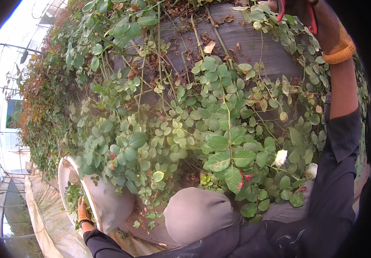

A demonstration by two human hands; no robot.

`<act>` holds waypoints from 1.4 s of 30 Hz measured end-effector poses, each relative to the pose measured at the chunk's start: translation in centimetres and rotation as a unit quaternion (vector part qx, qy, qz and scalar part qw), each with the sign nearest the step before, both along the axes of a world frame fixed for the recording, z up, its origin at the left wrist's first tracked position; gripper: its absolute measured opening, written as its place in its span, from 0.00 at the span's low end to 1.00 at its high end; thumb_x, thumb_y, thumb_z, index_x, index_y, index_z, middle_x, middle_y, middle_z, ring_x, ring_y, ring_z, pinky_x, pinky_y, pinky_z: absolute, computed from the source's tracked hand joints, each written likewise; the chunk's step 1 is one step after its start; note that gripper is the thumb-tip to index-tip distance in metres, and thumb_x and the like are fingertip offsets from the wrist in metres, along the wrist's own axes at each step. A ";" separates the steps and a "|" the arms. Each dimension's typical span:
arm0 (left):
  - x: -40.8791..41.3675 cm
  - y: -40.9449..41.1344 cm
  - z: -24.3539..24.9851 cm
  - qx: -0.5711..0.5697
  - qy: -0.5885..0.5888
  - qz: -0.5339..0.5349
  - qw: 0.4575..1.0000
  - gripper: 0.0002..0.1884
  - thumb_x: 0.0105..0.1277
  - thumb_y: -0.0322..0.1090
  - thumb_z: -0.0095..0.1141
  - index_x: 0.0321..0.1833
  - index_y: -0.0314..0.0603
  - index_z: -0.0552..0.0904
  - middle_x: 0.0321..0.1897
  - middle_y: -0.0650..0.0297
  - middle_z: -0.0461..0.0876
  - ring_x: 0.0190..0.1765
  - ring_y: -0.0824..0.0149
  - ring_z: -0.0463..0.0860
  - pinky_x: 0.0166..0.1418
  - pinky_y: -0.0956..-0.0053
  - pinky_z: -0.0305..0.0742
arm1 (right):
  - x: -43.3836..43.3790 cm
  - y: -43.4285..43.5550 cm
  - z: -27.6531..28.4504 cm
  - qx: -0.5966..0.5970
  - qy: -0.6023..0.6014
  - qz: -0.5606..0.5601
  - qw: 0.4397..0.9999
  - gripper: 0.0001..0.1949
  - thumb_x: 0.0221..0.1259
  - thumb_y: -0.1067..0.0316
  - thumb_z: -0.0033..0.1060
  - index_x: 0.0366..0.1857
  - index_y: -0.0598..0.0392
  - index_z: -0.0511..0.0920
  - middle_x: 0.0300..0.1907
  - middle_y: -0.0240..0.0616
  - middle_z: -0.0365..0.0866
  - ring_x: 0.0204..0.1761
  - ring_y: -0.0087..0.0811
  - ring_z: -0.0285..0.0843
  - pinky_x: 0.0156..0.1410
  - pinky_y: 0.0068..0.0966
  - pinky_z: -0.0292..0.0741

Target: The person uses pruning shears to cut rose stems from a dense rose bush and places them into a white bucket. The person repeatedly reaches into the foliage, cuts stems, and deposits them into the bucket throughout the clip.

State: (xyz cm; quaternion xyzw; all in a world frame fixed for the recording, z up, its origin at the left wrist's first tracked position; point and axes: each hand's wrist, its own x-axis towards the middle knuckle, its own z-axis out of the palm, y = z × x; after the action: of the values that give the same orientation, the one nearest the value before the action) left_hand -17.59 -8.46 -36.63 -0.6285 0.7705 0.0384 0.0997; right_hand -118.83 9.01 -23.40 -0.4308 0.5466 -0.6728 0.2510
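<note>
At the top right, my right hand [326,29], with an orange knitted cuff at its wrist, grips a red-handled hand tool [312,21]. Its two handles stand apart, and its working end is cut off by the frame. Low on the left, my left hand [84,211] wears an orange glove and reaches into the mouth of a white round container [100,214]. Green leafy cuttings [72,195] lie against its fingers; the leaves and rim hide whether it grips them. Between my arms spreads a rose bush [217,142], with a white bloom [281,158] at right.
Bare stems and dry leaves cross a grey woven sheet [269,54]. Near my body is a rounded grey cloth-covered shape [198,214]. More foliage [43,129] runs along the left, beside pale ground sheeting [40,213] and a framed, translucent structure [8,138].
</note>
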 end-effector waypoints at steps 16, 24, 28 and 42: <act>-11.2 -0.6 18.0 -0.214 -0.117 0.251 0.937 0.34 0.82 0.58 0.58 0.81 0.42 0.77 0.72 0.43 0.84 0.72 0.42 0.82 0.83 0.47 0.68 | -6.2 6.9 4.6 -0.216 -0.019 -0.019 0.976 0.20 0.79 0.58 0.63 0.63 0.63 0.80 0.38 0.40 0.90 0.38 0.34 0.91 0.44 0.35 0.90; -49.3 -1.2 18.8 -0.162 0.322 -0.113 0.926 0.28 0.82 0.33 0.62 0.82 0.37 0.75 0.69 0.52 0.86 0.66 0.64 0.86 0.65 0.70 0.83 | -8.8 9.2 4.1 -0.236 -0.044 -0.015 0.971 0.21 0.80 0.57 0.62 0.65 0.63 0.80 0.40 0.37 0.89 0.39 0.31 0.90 0.45 0.33 0.88; -69.6 1.1 13.8 -0.099 0.166 -0.351 0.916 0.49 0.69 0.56 0.74 0.87 0.42 0.66 0.80 0.45 0.76 0.79 0.47 0.78 0.82 0.58 0.73 | -9.8 10.0 3.9 -0.250 -0.049 -0.006 0.967 0.22 0.80 0.56 0.61 0.65 0.63 0.80 0.40 0.36 0.89 0.39 0.30 0.89 0.45 0.32 0.88; -108.3 3.9 3.7 -0.179 0.278 -0.444 0.833 0.24 0.80 0.53 0.58 0.58 0.37 0.89 0.48 0.50 0.94 0.55 0.47 0.92 0.61 0.55 0.87 | -9.4 11.2 0.8 -0.151 -0.025 0.080 0.985 0.24 0.82 0.54 0.59 0.68 0.62 0.79 0.42 0.32 0.88 0.41 0.26 0.87 0.47 0.27 0.85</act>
State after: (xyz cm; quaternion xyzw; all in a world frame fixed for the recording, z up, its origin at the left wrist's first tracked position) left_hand -125.88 -4.58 -32.90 -0.1881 0.9553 0.0241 -0.2267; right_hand -128.20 20.23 -22.57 -0.4891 0.3966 -0.7357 0.2494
